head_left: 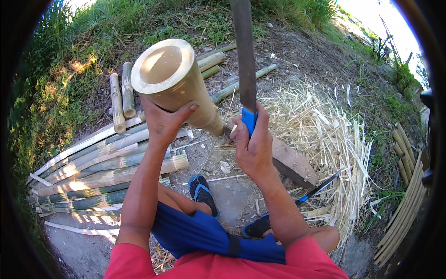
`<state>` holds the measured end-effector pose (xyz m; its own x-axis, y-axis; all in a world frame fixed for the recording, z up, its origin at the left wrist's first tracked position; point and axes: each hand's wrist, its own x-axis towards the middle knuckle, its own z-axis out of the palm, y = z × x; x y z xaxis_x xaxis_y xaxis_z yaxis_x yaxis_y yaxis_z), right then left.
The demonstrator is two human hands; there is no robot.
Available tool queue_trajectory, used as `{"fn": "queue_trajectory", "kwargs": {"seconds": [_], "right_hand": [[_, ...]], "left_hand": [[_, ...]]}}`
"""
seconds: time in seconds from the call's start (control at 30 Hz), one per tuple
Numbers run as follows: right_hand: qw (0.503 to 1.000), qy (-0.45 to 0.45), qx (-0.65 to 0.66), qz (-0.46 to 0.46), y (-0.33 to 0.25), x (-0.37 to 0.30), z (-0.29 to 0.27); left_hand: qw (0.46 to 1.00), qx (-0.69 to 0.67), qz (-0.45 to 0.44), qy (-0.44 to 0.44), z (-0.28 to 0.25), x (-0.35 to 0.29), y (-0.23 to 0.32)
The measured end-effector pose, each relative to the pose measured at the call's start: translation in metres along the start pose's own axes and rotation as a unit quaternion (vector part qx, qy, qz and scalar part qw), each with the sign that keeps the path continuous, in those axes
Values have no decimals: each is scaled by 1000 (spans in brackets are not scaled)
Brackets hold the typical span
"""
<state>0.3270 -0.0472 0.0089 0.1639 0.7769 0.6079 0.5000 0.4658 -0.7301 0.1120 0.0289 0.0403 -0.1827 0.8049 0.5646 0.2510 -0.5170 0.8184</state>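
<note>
While keeping open air between machete (pixel 245 56) and rim of bamboo tube (pixel 179 90), clenches blue handle (pixel 249 121) in right fingers (pixel 263 123), clasps tilted tube in left fingers (pixel 184 113).

On the left, a fan of split bamboo lengths (pixel 107 176) lies on bare earth (pixel 227 195), with two short bamboo poles (pixel 128 90) just beyond. At right, a wide heap of pale, straw-like shavings (pixel 299 109) spreads out, a blue-handled knife (pixel 321 188) lying at its near side. Slender poles (pixel 402 211) are stacked farther right. Green grass (pixel 116 23) borders the far side.
</note>
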Motion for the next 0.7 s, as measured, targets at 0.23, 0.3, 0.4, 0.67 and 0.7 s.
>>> {"fn": "queue_trajectory", "kwargs": {"seconds": [0.23, 0.3, 0.4, 0.67, 0.7], "right_hand": [[958, -172, -199, 114, 44, 2, 36], [943, -202, -225, 136, 42, 4, 33], [980, -119, -144, 73, 15, 15, 14], [972, -140, -167, 92, 61, -3, 37], [949, -202, -189, 151, 84, -8, 39]], "left_hand": [[1000, -17, -12, -1, 14, -10, 12], [1000, 7, 10, -3, 14, -9, 12], [1000, 6, 24, 6, 14, -11, 8], [999, 33, 19, -10, 17, -13, 6], [999, 38, 8, 4, 16, -13, 8]]}}
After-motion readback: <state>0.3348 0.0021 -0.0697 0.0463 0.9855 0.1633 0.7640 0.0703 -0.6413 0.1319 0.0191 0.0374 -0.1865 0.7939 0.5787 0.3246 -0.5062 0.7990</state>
